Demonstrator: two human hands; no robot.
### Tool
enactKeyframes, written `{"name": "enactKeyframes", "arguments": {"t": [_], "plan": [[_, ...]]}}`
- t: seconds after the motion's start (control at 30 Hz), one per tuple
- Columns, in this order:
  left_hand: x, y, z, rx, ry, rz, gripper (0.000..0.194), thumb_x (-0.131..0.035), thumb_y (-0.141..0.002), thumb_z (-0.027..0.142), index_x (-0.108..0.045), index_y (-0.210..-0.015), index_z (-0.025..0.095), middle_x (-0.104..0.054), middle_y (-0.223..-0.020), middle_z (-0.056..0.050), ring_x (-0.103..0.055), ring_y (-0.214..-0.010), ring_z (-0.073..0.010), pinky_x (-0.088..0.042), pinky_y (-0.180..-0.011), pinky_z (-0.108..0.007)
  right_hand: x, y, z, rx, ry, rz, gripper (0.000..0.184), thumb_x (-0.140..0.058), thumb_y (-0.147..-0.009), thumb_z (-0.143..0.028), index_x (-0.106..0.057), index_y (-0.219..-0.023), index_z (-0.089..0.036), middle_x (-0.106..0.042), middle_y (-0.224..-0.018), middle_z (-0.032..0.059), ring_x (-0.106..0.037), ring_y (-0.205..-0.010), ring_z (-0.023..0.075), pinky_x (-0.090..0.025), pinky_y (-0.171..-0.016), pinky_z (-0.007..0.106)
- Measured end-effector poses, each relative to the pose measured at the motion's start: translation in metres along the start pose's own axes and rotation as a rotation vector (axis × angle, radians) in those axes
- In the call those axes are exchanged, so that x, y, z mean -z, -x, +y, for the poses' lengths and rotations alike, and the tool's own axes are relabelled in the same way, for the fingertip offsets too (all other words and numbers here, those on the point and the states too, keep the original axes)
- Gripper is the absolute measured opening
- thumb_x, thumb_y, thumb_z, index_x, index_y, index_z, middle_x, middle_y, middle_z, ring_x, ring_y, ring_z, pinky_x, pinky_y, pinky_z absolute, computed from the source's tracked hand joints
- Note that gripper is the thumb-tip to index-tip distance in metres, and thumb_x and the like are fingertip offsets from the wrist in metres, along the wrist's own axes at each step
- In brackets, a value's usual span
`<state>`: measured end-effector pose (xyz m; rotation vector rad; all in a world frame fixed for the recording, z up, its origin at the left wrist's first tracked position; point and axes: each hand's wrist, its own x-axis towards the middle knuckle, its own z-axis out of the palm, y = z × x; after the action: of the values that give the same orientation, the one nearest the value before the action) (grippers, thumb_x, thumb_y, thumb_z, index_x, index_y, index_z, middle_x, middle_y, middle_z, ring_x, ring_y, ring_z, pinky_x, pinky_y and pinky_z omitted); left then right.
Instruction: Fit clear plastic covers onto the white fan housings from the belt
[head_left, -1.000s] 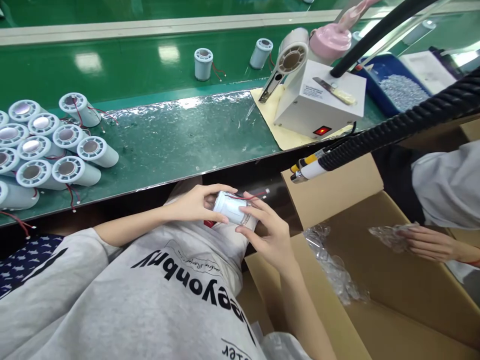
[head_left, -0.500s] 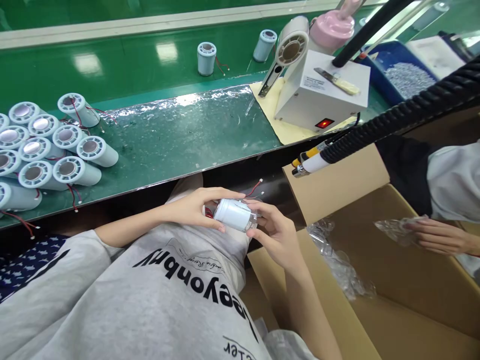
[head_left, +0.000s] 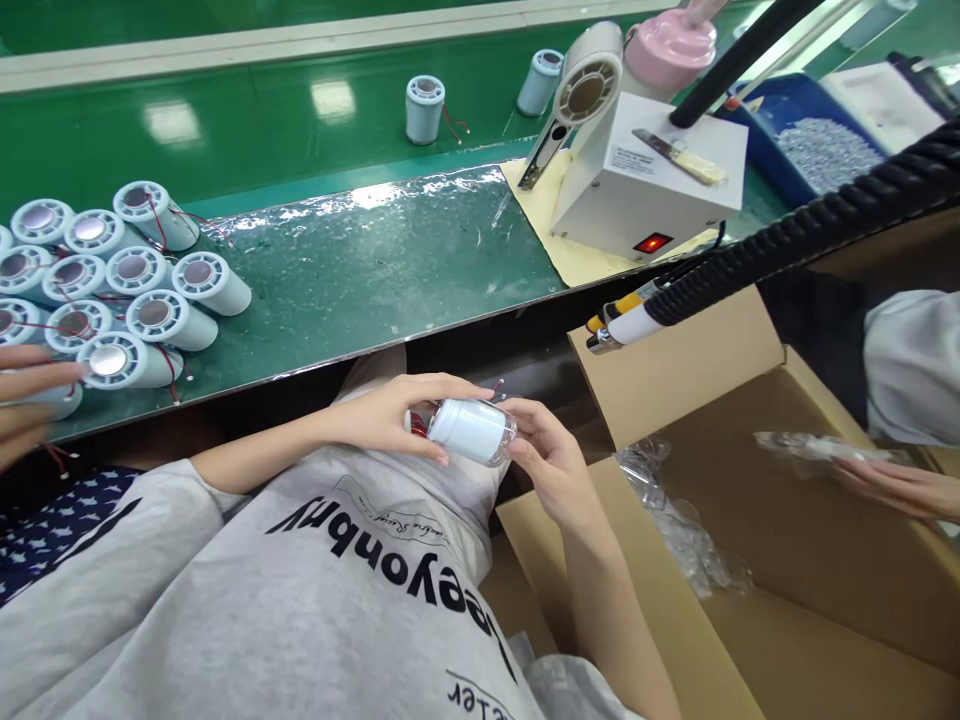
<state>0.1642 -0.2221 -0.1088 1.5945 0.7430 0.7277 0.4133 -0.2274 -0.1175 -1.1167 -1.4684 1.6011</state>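
Over my lap, below the bench edge, my left hand (head_left: 394, 412) and my right hand (head_left: 551, 462) both grip a small white cylinder part (head_left: 471, 430) with red wires at its left end. The cylinder lies on its side inside a clear plastic bag. My left fingers wrap its wired end; my right fingers pinch the bagged end.
A cluster of white cylinders (head_left: 120, 290) lies on the green bench (head_left: 375, 270) at left, touched by another person's hand (head_left: 26, 400). A white heat-sealer box (head_left: 652, 190) stands at right. An open cardboard box (head_left: 750, 540) holds plastic bags; a co-worker's hand (head_left: 892, 485) reaches in.
The red wires have been tucked in from the cylinder's right end. Another person's hand has come in at the left and shifted the cylinder cluster. The co-worker's hand at right has moved farther right.
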Motion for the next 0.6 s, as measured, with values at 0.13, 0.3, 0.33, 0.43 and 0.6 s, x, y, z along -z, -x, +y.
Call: {"name": "enactKeyframes", "arguments": {"t": [0.13, 0.3, 0.33, 0.43, 0.6], "plan": [[0.001, 0.000, -0.003, -0.021, -0.020, 0.001, 0.070, -0.087, -0.078, 0.037, -0.062, -0.143, 0.030, -0.060, -0.150, -0.013, -0.057, -0.138, -0.0311, -0.053, -0.108, -0.043, -0.003, -0.003, 0.001, -0.079, -0.072, -0.018, 0.052, -0.074, -0.081, -0.070, -0.065, -0.104, -0.024, -0.069, -0.087, 0.0029, -0.067, -0.073, 0.0183, -0.062, -0.060, 0.030], [0.001, 0.000, -0.003, -0.052, -0.034, -0.002, 0.070, -0.087, -0.077, 0.034, -0.063, -0.143, 0.030, -0.060, -0.151, -0.012, -0.055, -0.141, -0.0304, -0.045, -0.118, -0.046, -0.008, -0.006, 0.002, -0.232, -0.220, -0.007, 0.060, -0.076, -0.074, -0.076, -0.062, -0.096, -0.022, -0.062, -0.078, -0.0007, -0.063, -0.058, 0.0144, -0.063, -0.050, 0.030], [0.002, 0.000, -0.002, -0.047, -0.033, -0.002, 0.070, -0.087, -0.077, 0.034, -0.063, -0.143, 0.030, -0.060, -0.151, -0.012, -0.055, -0.142, -0.0306, -0.043, -0.119, -0.047, -0.009, -0.006, 0.001, -0.259, -0.234, -0.026, 0.061, -0.075, -0.075, -0.077, -0.061, -0.095, -0.021, -0.063, -0.075, -0.0009, -0.063, -0.054, 0.0143, -0.062, -0.049, 0.030], [0.002, 0.000, -0.002, -0.062, -0.036, -0.009, 0.071, -0.088, -0.076, 0.032, -0.063, -0.143, 0.030, -0.060, -0.151, -0.011, -0.054, -0.142, -0.0310, -0.040, -0.122, -0.050, -0.012, -0.008, 0.000, -0.319, -0.262, -0.074, 0.062, -0.070, -0.077, -0.080, -0.057, -0.092, -0.021, -0.064, -0.064, -0.0016, -0.061, -0.044, 0.0145, -0.055, -0.040, 0.026], [0.001, 0.000, -0.007, -0.110, -0.053, -0.019, 0.070, -0.086, -0.079, 0.033, -0.061, -0.144, 0.032, -0.058, -0.154, -0.011, -0.053, -0.144, -0.0310, -0.039, -0.122, -0.051, -0.017, -0.010, -0.002, -0.397, -0.314, -0.113, 0.067, -0.065, -0.074, -0.086, -0.053, -0.088, -0.022, -0.060, -0.054, -0.0034, -0.056, -0.035, 0.0136, -0.040, -0.029, 0.020]]}}
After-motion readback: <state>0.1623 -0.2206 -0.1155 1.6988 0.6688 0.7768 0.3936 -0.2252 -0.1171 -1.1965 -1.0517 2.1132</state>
